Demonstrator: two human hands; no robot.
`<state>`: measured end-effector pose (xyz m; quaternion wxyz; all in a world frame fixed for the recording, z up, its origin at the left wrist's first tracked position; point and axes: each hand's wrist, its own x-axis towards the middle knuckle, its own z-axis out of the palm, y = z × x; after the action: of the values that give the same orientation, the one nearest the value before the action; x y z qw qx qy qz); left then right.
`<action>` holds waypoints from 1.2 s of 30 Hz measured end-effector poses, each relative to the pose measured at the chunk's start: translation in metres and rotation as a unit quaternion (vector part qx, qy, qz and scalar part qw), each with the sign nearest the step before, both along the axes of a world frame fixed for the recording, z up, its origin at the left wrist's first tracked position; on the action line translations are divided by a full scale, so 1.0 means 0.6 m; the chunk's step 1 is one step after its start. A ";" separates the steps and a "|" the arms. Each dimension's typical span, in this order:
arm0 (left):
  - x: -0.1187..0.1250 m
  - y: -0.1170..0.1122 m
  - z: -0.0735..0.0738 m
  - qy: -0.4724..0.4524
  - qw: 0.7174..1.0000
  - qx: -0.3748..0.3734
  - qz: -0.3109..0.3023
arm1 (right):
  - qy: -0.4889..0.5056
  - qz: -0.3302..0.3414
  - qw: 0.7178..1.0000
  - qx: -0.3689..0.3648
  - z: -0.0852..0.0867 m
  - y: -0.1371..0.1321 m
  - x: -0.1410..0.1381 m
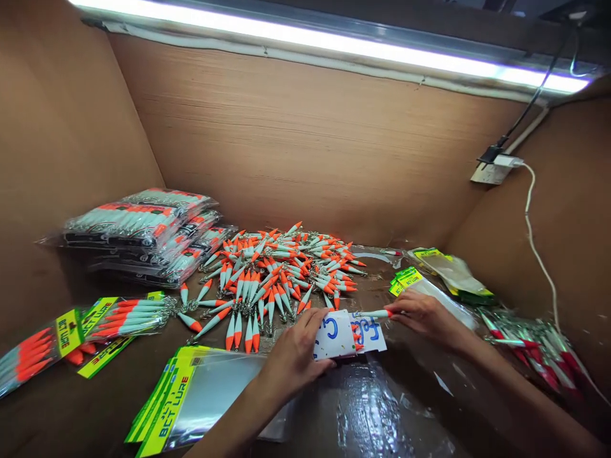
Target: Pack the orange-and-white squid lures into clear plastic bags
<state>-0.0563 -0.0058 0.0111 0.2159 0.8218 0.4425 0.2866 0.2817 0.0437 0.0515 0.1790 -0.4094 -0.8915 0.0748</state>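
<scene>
My left hand (294, 346) is closed on a folded white card (341, 323) with blue handwriting on it. Orange bits show between the card's layers. Between the fingertips of my right hand (422, 312) is a pale fishing lure (378, 314) with a red-orange end, its far end reaching over the card. Just behind the card lies a big heap of orange-and-white lures (281, 273) with metal hooks. Clear bags with yellow-green BCT LURE headers (174, 407) are stacked in front of my left forearm, to the left.
Filled packs (138, 226) of lures are piled at the back left. Header bags holding lures (128, 318) lie below them. On the right are more empty header bags (446, 270) and red-and-white lures (534, 350). A white cable (529, 216) hangs down the right wall.
</scene>
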 end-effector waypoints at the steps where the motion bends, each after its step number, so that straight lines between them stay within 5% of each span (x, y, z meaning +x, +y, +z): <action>1: 0.003 -0.001 -0.001 0.001 1.000 0.002 -0.002 | 0.002 -0.013 1.000 0.015 -0.008 -0.013 -0.009; 7: 0.018 -0.017 -0.001 0.011 1.000 0.000 -0.017 | -0.038 0.025 0.997 0.055 -0.005 -0.043 -0.091; 11: 0.013 -0.021 0.005 0.023 0.999 -0.012 -0.029 | -0.012 0.123 0.990 -0.064 0.023 -0.009 -0.096; 14: 0.010 -0.020 0.005 0.014 0.999 -0.020 -0.036 | 0.071 0.110 0.982 -0.139 0.043 0.025 -0.104; 21: 0.005 -0.007 0.002 -0.040 0.999 -0.003 -0.007 | 0.034 0.117 0.983 -0.137 0.097 0.027 -0.132; 26: 0.005 -0.004 0.003 -0.048 0.999 0.014 -0.009 | -0.037 0.060 0.994 -0.080 0.069 -0.002 -0.119; 30: 0.008 -0.006 -0.001 -0.043 0.999 0.007 -0.021 | -0.083 -0.001 0.996 0.031 0.034 -0.012 -0.116; 36: 0.014 -0.010 -0.005 -0.032 0.999 -0.013 -0.039 | -0.119 0.026 0.984 0.128 0.000 -0.046 -0.117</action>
<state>-0.0480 -0.0116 0.0082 0.2514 0.8262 0.4063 0.2986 0.2117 0.0161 0.0517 0.1204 -0.3658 -0.9190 -0.0846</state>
